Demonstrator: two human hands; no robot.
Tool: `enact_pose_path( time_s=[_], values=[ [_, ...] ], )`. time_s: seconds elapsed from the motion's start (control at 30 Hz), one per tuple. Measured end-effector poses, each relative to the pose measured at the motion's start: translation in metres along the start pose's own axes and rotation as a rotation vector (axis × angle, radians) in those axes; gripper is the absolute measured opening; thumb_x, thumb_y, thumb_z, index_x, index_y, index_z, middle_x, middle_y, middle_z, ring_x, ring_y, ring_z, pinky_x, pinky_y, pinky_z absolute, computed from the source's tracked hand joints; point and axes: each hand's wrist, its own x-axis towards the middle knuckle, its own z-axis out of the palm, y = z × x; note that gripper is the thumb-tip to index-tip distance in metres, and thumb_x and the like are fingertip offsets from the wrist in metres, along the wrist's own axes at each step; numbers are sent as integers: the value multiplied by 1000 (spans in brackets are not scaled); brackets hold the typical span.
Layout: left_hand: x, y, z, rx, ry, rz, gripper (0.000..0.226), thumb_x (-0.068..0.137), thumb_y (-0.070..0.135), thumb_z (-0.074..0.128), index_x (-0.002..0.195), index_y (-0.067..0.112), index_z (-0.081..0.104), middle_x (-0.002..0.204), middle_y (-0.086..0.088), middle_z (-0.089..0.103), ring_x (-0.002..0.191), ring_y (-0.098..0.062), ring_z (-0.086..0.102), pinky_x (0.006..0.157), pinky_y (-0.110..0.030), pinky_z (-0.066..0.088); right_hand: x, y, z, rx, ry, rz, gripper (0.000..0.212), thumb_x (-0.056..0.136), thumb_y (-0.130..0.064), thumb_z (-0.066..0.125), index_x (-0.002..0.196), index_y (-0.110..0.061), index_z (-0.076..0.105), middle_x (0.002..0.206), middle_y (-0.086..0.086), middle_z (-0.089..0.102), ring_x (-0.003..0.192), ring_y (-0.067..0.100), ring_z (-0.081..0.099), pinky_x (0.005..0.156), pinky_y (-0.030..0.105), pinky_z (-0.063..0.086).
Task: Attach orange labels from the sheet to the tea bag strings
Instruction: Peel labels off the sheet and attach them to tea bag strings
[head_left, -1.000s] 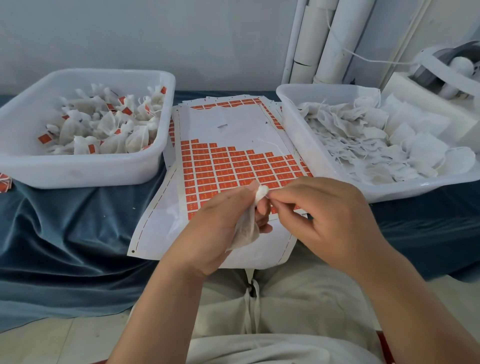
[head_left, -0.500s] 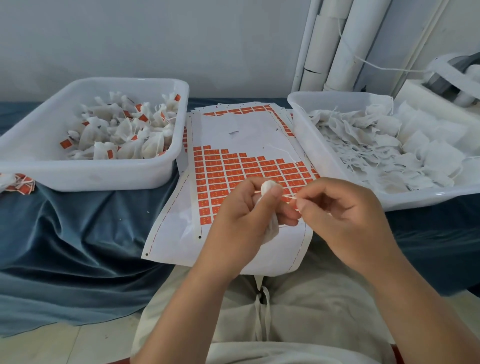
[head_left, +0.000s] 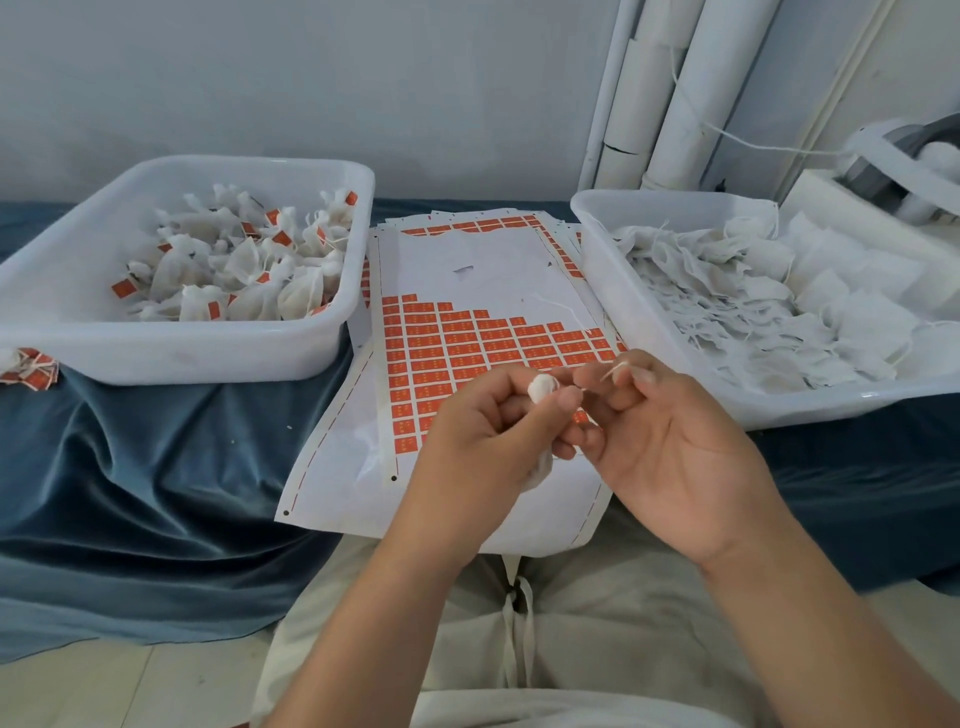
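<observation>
My left hand (head_left: 485, 431) is closed around a white tea bag (head_left: 542, 387), whose gathered top pokes out between thumb and forefinger. My right hand (head_left: 670, 441) is just to its right, palm turned up, pinching the bag's thin string (head_left: 615, 370) at its fingertips. Both hands hover over the label sheet (head_left: 467, 343), a white backing with rows of orange labels in its lower half and a peeled bare area above. I cannot see a label on the string.
A white tub (head_left: 218, 358) on the left holds tea bags with orange labels. A white tub (head_left: 649, 332) on the right holds plain tea bags. Blue cloth (head_left: 130, 467) covers the table. White pipes (head_left: 675, 93) stand at the back right. Loose labelled bags (head_left: 28, 366) lie far left.
My right hand has turned palm up and drawn a little away to the right, pulling the string out from the bag. My left hand keeps its grip on the bag.
</observation>
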Motion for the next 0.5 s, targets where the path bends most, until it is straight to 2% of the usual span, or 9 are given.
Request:
enact_pose_path(
  time_s=[0.1,0.2,0.27,0.37,0.43,0.5],
  values=[
    [2,-3,0,56,54,17,15,102,34,65,91,32,76,86,0,80,80,-13,76,72,-28,63,1,0,1,84,76,10,11,85,-26,80,87,-19,73,96,2,73,103,22,68,77,29,55],
    [4,-6,-3,158,76,36,22,106,28,60,90,28,74,86,2,78,84,-26,74,74,-37,64,1,-2,3,164,146,20,4,87,-19,70,85,-17,72,88,1,69,94,17,72,66,24,56],
    [4,-8,-3,226,65,53,22,107,25,58,92,25,73,84,4,76,79,-26,70,66,-33,59,1,-3,4,193,169,23,5,89,-17,67,86,-15,71,87,1,69,93,16,72,62,24,55],
    [2,-9,-2,245,23,61,13,105,24,62,95,23,70,75,9,69,65,-6,60,60,-19,49,1,-3,7,200,182,23,9,93,-17,63,88,-14,70,89,2,69,95,17,73,66,24,57],
    [1,-12,1,254,63,89,9,101,28,69,92,26,70,72,9,65,64,-4,55,59,-19,46,0,-2,9,230,178,37,13,96,-17,59,88,-14,69,88,2,68,92,19,74,67,25,58],
    [1,-14,4,264,116,101,12,100,31,71,89,27,71,74,4,69,64,-11,57,57,-25,48,0,-3,10,251,175,50,11,98,-16,54,90,-13,62,83,2,61,81,18,68,64,25,56]
  ],
)
